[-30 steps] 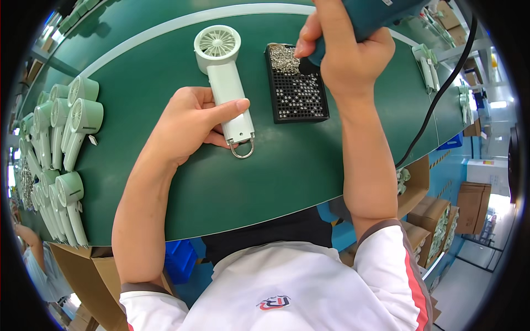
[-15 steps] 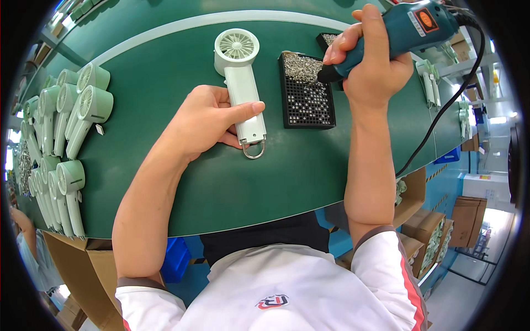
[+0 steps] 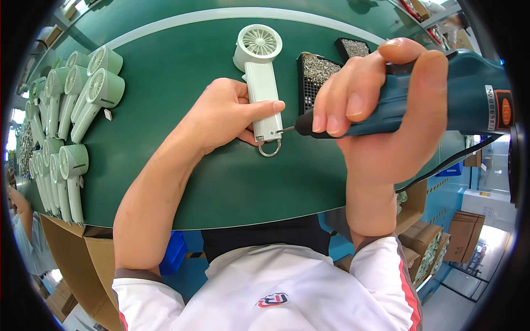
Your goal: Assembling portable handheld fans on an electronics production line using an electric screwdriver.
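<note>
My left hand (image 3: 237, 113) grips the handle of a pale green handheld fan (image 3: 263, 83), thumb across its front. The fan lies with its round grille away from me and a metal loop (image 3: 269, 149) at its near end. In my right hand (image 3: 381, 116) is a teal electric screwdriver (image 3: 408, 99), closed around its body. Its thin bit reaches the fan handle's lower end, beside a small hole; whether it touches is too fine to tell. Partly behind the right hand stands a black screw tray (image 3: 309, 83) with loose small screws at its far end.
Several more pale green fans (image 3: 83, 99) are grouped at the left of the green table (image 3: 182, 187). A second small black tray of screws (image 3: 353, 48) sits at the back right. A black cable (image 3: 452, 163) hangs at the right. Cardboard boxes (image 3: 99, 265) stand below the table.
My right hand has brought the screwdriver from over the screw tray down toward the fan's lower end. In view, the fan and my left hand appear slightly further right.
</note>
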### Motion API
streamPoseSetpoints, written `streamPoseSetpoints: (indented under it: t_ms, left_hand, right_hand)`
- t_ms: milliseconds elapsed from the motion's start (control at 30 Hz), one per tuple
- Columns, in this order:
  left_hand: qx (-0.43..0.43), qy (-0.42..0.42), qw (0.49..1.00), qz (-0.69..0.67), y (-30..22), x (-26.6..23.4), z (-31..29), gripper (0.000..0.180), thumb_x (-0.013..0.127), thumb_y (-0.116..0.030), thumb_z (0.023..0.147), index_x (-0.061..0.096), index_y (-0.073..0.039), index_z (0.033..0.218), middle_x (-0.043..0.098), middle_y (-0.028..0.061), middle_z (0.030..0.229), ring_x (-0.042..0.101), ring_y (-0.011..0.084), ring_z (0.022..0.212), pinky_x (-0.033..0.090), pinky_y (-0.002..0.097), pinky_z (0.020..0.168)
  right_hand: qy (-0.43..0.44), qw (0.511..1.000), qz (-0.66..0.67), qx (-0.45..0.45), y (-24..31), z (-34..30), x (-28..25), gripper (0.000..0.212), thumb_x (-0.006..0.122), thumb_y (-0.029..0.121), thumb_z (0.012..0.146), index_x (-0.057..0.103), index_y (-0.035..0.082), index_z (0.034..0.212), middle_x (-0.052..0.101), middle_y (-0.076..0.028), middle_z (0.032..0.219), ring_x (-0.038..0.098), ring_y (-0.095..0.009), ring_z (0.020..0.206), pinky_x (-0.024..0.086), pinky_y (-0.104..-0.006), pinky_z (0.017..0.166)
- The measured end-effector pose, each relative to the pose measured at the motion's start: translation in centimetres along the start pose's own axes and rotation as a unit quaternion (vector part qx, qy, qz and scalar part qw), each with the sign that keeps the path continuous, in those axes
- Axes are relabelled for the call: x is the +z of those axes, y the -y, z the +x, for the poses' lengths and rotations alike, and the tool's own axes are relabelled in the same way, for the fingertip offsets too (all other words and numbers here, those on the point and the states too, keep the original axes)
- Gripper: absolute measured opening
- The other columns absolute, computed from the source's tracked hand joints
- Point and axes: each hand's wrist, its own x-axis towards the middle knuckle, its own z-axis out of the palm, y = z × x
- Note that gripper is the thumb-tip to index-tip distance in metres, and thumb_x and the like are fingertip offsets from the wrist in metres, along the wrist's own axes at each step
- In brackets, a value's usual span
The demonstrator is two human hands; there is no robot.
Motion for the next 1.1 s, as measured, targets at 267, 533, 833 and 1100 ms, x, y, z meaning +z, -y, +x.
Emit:
streamPoseSetpoints:
  t_ms: [267, 533, 833, 1100]
  left_hand:
    - [0.009, 0.001, 1.0, 0.002, -0.2, 0.0, 0.2, 0.047, 0.079, -0.027, 0.09, 0.069, 0.014, 0.11, 0.075, 0.0187, 0.095, 0.076, 0.0207, 0.078, 0.064, 0.0295, 0.064]
    - [0.009, -0.001, 1.0, 0.001, 0.1, 0.1, 0.0, 0.046, 0.079, -0.027, 0.091, 0.069, 0.014, 0.11, 0.075, 0.018, 0.095, 0.076, 0.0206, 0.079, 0.064, 0.0294, 0.064]
    - [0.019, 0.003, 1.0, 0.003, 0.2, 0.1, 0.4, 0.045, 0.078, -0.025, 0.091, 0.07, 0.015, 0.108, 0.075, 0.0183, 0.091, 0.076, 0.0205, 0.077, 0.064, 0.0297, 0.06]
    - [0.022, -0.009, 1.0, -0.009, -0.6, -0.3, 0.4, 0.039, 0.078, -0.019, 0.091, 0.071, 0.017, 0.103, 0.075, 0.0195, 0.089, 0.074, 0.0209, 0.072, 0.064, 0.0303, 0.055]
  right_hand:
    - [-0.114, 0.967, 0.226, 0.016, -1.2, -0.1, 0.6, 0.044, 0.031, 0.037, 0.114, 0.057, 0.004, 0.122, 0.054, -0.007, 0.066, 0.052, -0.02, 0.049, 0.051, -0.0393, 0.047]
    - [-0.064, 0.997, -0.042, 0.009, -1.1, -0.8, 1.2, 0.03, 0.042, 0.024, 0.107, 0.058, 0.0, 0.114, 0.054, -0.009, 0.063, 0.051, -0.02, 0.045, 0.05, -0.0382, 0.045]
    - [-0.049, 0.995, -0.071, -0.059, -2.5, -0.4, 1.6, 0.019, 0.044, 0.019, 0.107, 0.051, 0.003, 0.099, 0.054, -0.011, 0.062, 0.05, -0.02, 0.044, 0.049, -0.0372, 0.043]
    - [-0.076, 0.997, 0.003, -0.013, -2.8, 0.0, 2.0, 0.015, 0.046, 0.015, 0.106, 0.05, 0.003, 0.098, 0.054, -0.012, 0.063, 0.049, -0.02, 0.044, 0.048, -0.0369, 0.043]
